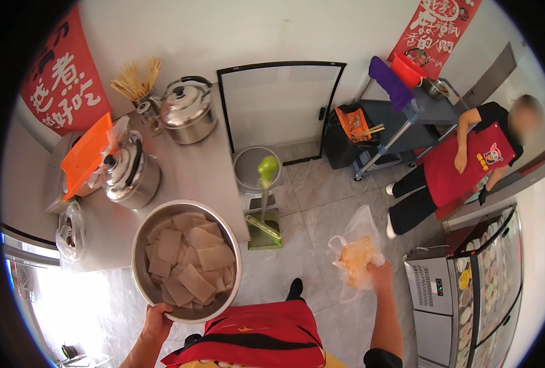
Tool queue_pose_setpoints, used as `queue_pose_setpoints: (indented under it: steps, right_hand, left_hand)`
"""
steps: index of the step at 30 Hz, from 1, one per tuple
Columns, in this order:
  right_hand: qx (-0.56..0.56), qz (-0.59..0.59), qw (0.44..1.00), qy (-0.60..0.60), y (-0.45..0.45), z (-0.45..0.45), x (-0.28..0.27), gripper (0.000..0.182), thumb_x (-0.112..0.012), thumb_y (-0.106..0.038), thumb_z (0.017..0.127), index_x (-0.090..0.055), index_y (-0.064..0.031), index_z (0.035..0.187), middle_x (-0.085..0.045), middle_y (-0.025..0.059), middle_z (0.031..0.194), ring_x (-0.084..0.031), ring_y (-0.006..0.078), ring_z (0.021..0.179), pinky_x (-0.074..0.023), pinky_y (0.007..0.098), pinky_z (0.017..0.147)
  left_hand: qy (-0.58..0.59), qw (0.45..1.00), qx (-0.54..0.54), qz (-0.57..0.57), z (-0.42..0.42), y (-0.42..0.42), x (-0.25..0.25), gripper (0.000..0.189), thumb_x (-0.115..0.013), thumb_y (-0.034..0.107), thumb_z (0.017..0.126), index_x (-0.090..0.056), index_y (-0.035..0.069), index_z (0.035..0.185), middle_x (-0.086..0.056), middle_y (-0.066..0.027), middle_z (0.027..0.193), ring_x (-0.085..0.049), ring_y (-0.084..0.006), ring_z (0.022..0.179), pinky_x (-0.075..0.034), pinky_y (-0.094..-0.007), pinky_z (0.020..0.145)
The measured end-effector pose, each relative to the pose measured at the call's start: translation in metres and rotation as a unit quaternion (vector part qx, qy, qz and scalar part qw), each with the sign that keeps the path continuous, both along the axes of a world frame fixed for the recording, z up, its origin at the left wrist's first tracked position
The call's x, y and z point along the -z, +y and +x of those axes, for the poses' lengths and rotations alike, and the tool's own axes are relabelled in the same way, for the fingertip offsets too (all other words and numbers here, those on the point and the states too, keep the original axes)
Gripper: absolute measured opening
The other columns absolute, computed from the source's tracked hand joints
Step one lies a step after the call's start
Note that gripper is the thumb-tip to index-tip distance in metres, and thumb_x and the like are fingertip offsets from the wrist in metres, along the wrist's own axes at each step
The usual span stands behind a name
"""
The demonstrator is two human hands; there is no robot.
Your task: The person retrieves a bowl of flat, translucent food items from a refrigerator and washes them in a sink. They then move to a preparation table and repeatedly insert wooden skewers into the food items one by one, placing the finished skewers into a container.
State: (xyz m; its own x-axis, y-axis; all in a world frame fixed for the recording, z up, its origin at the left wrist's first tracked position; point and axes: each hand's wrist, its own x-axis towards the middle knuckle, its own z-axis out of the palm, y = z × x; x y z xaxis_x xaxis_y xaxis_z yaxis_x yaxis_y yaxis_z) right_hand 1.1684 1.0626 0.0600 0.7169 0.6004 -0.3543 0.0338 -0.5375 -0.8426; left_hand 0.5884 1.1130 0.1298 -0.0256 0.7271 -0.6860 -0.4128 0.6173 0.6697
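My left hand (157, 323) grips the lower rim of a wide stainless steel bowl (137, 257), its thumb over the edge. Many flat, pale brown rectangular slices (202, 278) fill the bowl. Its far side overlaps the corner of the steel counter (189, 175) in view; whether it rests there I cannot tell. Out to the right, above the floor, my right hand (379, 276) is closed on a thin translucent plastic bag (363, 225). Orange-yellow food (356, 257) shows through the bag, its exact kind unclear.
Two steel kettles (187, 115) (132, 177), an orange tray (86, 154) and a chopstick holder (141, 99) stand on the counter. A grey bin (256, 168) and green dustpan (264, 234) are beside it. Right are a trolley (392, 124), a person in a red apron (470, 161) and a refrigerated display cabinet (431, 285).
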Motion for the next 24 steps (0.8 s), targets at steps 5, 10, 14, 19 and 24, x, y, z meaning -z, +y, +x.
queue_pose_setpoints:
  steps: [5,10,14,19,24]
  right_hand:
    - [-0.001,0.004,0.993,0.120,0.042,0.124,0.025,0.032,-0.061,-0.005,0.070,-0.063,0.0055,0.101,-0.066,0.0074,0.089,-0.064,0.0183,0.074,-0.0515,0.0315,0.069]
    - [0.002,0.037,0.976,0.215,0.124,0.208,0.035,0.032,-0.060,-0.006,0.077,-0.061,0.0072,0.106,-0.065,0.0104,0.095,-0.065,0.0204,0.081,-0.0521,0.0333,0.070]
    - [-0.019,0.065,0.963,0.262,0.170,0.279,0.074,0.039,-0.057,-0.007,0.084,-0.052,0.0072,0.120,-0.062,0.0146,0.109,-0.064,0.0274,0.095,-0.0541,0.0380,0.080]
    - [-0.001,0.053,0.948,0.313,0.250,0.342,0.102,0.043,-0.060,-0.009,0.084,-0.050,0.0085,0.122,-0.062,0.0156,0.110,-0.064,0.0269,0.093,-0.0533,0.0377,0.080]
    - [-0.005,-0.012,0.965,0.261,0.355,0.391,0.110,0.041,-0.062,-0.013,0.083,-0.055,0.0096,0.117,-0.063,0.0149,0.108,-0.065,0.0275,0.091,-0.0529,0.0368,0.079]
  left_hand:
    - [-0.007,0.997,0.034,-0.069,0.138,0.010,-0.028,0.042,-0.047,-0.005,0.070,-0.056,-0.009,0.111,-0.063,-0.0182,0.108,-0.061,-0.0299,0.101,-0.050,-0.0405,0.091]
    - [-0.074,0.984,0.101,-0.124,0.267,0.040,-0.013,0.045,-0.048,-0.008,0.072,-0.052,-0.009,0.116,-0.060,-0.0204,0.114,-0.061,-0.0317,0.103,-0.050,-0.0435,0.091]
    - [-0.104,0.980,0.146,-0.092,0.363,0.095,0.019,0.054,-0.047,-0.010,0.072,-0.043,-0.007,0.126,-0.057,-0.0210,0.119,-0.059,-0.0328,0.106,-0.049,-0.0439,0.093]
    - [-0.106,0.978,0.175,-0.051,0.446,0.182,0.057,0.056,-0.048,-0.009,0.071,-0.043,-0.005,0.127,-0.058,-0.0185,0.115,-0.059,-0.0299,0.104,-0.050,-0.0400,0.090]
    - [-0.018,0.975,0.214,-0.065,0.491,0.276,0.086,0.049,-0.050,-0.006,0.069,-0.052,-0.005,0.119,-0.064,-0.0131,0.102,-0.062,-0.0237,0.094,-0.050,-0.0335,0.080]
